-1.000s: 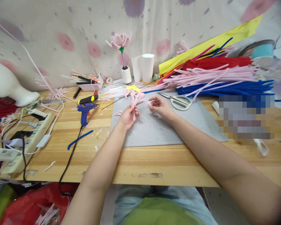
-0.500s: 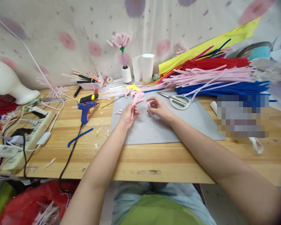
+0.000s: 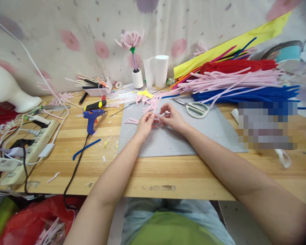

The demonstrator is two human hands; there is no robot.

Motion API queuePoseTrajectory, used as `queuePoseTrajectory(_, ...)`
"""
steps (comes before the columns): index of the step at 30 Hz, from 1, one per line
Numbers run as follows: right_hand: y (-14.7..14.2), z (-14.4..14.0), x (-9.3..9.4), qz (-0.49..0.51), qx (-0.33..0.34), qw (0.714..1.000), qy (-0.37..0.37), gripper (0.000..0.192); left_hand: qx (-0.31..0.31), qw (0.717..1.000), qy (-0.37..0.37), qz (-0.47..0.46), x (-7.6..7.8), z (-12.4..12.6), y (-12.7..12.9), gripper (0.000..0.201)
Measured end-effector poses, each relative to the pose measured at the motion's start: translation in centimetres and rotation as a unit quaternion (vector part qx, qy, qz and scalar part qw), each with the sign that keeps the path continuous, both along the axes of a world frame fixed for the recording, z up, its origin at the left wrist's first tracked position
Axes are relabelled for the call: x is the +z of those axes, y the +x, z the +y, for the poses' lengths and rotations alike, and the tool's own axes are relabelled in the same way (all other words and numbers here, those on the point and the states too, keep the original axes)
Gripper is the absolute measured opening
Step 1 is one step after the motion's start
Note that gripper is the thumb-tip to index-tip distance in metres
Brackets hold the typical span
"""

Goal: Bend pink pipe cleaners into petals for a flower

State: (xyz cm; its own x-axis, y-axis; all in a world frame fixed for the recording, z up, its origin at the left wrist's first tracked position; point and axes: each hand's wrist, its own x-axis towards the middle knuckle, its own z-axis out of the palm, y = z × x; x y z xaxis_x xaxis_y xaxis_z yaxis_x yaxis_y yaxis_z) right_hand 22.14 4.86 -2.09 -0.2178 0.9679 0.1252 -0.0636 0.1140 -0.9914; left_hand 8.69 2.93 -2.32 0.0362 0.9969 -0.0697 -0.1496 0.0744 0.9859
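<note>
Over the grey cutting mat (image 3: 193,136) my two hands meet with their fingertips almost touching. My left hand (image 3: 145,126) pinches a pink pipe cleaner (image 3: 155,104) that sticks up past the thumb. Closed at the fingertips on pink pipe cleaner too, my right hand (image 3: 172,118) is just beside it; the fingers hide whether it is the same piece. Short pink pipe cleaner pieces (image 3: 131,121) lie left of my left hand, and more pink ones are just beyond it. Scissors (image 3: 197,109) rest on the mat beyond my right hand.
A blue glue gun (image 3: 91,119) and a power strip (image 3: 33,153) are on the left. Bundles of pink (image 3: 229,80), red and blue pipe cleaners are piled at the back right. A pink pipe-cleaner flower (image 3: 132,41) stands in a white spool (image 3: 137,79) at the back.
My hands have come together from a small gap apart. The pink bunch that was upright in my left hand now shows as one strand, with pink pieces just behind it.
</note>
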Motion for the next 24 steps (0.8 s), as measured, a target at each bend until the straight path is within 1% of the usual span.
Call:
queuePoseTrajectory(2,-0.1,0.1,-0.2,-0.016,-0.006,1.000,0.021,0.031,-0.023,0.999,-0.011,0.036,-0.2,0.1,0.1,0.014)
queuePoseTrajectory(4,-0.1,0.1,-0.2,-0.001,0.017,1.000,0.010,0.027,-0.031,0.997,-0.020,0.064,-0.4,0.2,0.0,0.014)
queuePoseTrajectory(5,0.0,0.1,-0.1,0.019,0.035,0.999,-0.007,0.027,-0.026,0.997,-0.022,0.069,-0.4,0.3,0.0,0.013)
queuePoseTrajectory(7,0.2,0.1,0.0,0.071,0.070,0.994,-0.039,0.030,0.004,0.998,-0.020,0.063,-0.4,0.5,-0.2,0.014)
queuePoseTrajectory(9,0.4,0.1,0.2,0.106,0.093,0.989,-0.046,0.037,0.034,0.998,-0.010,0.055,-0.3,0.6,-0.3,0.016)
queuePoseTrajectory(11,0.4,0.2,0.2,0.112,0.100,0.988,-0.040,0.043,0.046,0.997,-0.007,0.055,-0.1,0.6,-0.3,0.018)
queuePoseTrajectory(13,0.4,0.3,0.2,0.093,0.090,0.991,-0.043,0.041,0.050,0.997,-0.011,0.052,0.1,0.5,-0.2,0.019)
queuePoseTrajectory(17,0.2,0.5,-0.1,0.049,0.042,0.996,-0.068,0.039,0.072,0.997,-0.009,0.041,0.2,0.4,-0.1,0.018)
queuePoseTrajectory(21,0.3,0.8,-0.3,0.040,-0.003,0.995,-0.087,0.037,0.094,0.995,0.004,0.038,0.0,0.5,-0.2,0.017)
queuePoseTrajectory(24,0.6,1.1,-0.5,0.046,-0.009,0.993,-0.105,0.033,0.093,0.994,0.009,0.058,-0.4,0.7,-0.3,0.015)
